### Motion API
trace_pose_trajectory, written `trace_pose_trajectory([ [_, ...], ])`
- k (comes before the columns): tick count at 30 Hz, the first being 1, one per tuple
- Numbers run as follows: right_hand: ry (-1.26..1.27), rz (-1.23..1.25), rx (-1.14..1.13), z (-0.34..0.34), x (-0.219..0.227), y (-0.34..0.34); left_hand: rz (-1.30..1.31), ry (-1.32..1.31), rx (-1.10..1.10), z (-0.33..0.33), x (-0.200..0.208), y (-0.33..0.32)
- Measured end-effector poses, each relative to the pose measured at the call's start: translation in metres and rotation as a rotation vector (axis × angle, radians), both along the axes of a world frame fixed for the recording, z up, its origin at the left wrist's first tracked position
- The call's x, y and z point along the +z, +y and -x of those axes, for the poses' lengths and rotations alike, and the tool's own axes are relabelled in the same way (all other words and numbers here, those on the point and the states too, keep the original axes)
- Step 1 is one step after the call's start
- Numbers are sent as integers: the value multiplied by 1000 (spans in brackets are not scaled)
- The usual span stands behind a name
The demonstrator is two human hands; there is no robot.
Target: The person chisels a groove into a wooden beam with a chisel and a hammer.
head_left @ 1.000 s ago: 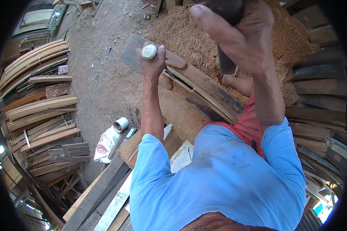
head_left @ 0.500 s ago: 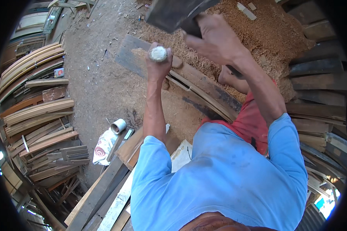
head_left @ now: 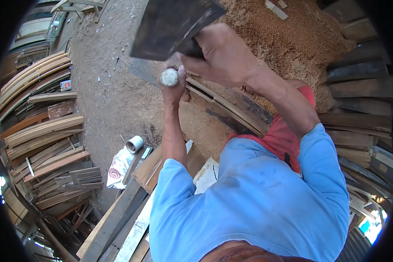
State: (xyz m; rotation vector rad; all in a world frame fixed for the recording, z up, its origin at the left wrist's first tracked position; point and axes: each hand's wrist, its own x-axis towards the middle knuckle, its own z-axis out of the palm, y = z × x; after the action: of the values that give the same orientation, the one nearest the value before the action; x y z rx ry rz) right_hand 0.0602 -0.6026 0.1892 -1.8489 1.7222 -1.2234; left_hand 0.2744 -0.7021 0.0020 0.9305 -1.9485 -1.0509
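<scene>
The right hand (head_left: 225, 54) has come down closer with the dark flat tool (head_left: 170, 26) clenched above curved planks (head_left: 231, 109) and sawdust (head_left: 284, 39), while left hand (head_left: 172, 87) fingers wrap the pale chisel handle (head_left: 169, 77).

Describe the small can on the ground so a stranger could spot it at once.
Start at the stacks of curved wooden slats on the left and move right across the bare dirt. Beside a crumpled white printed bag lies the small can, tipped on its side. It is the only round, pale cylinder there; everything else nearby is flat timber.
</scene>
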Motion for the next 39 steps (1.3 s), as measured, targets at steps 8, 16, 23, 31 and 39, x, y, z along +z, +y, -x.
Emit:
trace_pose_trajectory([
  [8, 206, -525, 136, -8, -47, 1, -84, 47, -16, -15, -27, 4],
  [16, -271, -264, 64, 3, -30, 36, 11, 69, 30, 16, 6, -21],
  [23, -562, -126, -88, 25, -7, 75, -205, 236, 93, 36, 50, -12],
  [31, -671, -139, -224, 49, 30, 100, -273, 3, 55, 55, 63, -12],
  [39, -384, -26, -362, 36, 23, 53, -42, -166, 25, 60, 44, -12],
])
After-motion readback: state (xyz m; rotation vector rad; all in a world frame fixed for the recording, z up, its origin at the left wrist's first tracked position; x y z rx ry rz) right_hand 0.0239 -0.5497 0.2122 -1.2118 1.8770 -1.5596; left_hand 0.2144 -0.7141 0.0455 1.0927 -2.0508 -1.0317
